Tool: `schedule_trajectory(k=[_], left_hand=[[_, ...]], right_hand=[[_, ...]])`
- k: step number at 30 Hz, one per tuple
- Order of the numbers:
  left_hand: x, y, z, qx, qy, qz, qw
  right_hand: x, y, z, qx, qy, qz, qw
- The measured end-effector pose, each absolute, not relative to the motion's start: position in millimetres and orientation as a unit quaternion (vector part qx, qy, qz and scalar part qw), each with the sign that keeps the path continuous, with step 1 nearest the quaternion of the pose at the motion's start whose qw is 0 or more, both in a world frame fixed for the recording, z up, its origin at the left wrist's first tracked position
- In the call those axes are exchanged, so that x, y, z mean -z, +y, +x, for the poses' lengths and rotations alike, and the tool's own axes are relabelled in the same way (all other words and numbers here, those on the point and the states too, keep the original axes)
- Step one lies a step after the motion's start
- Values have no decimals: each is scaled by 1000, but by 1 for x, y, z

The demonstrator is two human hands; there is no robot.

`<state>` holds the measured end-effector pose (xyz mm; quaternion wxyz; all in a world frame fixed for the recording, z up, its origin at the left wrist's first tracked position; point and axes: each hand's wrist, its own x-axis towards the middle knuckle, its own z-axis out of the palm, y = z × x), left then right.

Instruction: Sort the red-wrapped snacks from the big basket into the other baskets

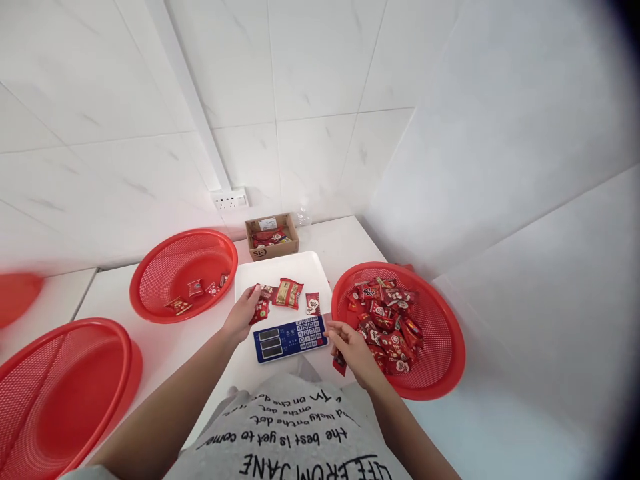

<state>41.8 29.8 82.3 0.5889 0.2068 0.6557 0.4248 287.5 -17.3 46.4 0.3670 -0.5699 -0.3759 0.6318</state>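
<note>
My left hand (244, 312) is closed on small red snack packets (261, 311) over the left side of the white scale pan (256, 269). A larger red and gold snack packet (289, 294) and a small red packet with a pale round label (313, 304) lie on the pan. The blue scale panel (290, 339) faces me, with displays and a keypad. My right hand (350, 347) is beside the keypad, its fingers curled together. From under that hand a dark red packet (339, 363) hangs, its upper part hidden by the fingers.
On the right stands a red basket (453, 340) heaped with red packets. Another red basket (145, 267) at back left holds several packets. Closer on the left is a red basket (127, 360). A cardboard box (274, 250) with packets sits behind the scale, near the tiled wall.
</note>
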Motion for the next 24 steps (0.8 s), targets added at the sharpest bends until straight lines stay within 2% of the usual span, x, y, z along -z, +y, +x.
schedule_trajectory(k=[6,17,20,24], left_hand=[[-68,9,34,-362,695,209,585],[-72,-43,75,-311,556,220,739],[-69,-42,82,-299,528,230,761],[-69,-40,90,-272,501,255,781]], right_hand=[[-49,-20,284,-633,-378,-567,367],[-36,-30,249,-765,-266,-489,324],[-36,-31,243,-751,-317,-472,336],[-45,-34,244,-669,-464,-467,345]])
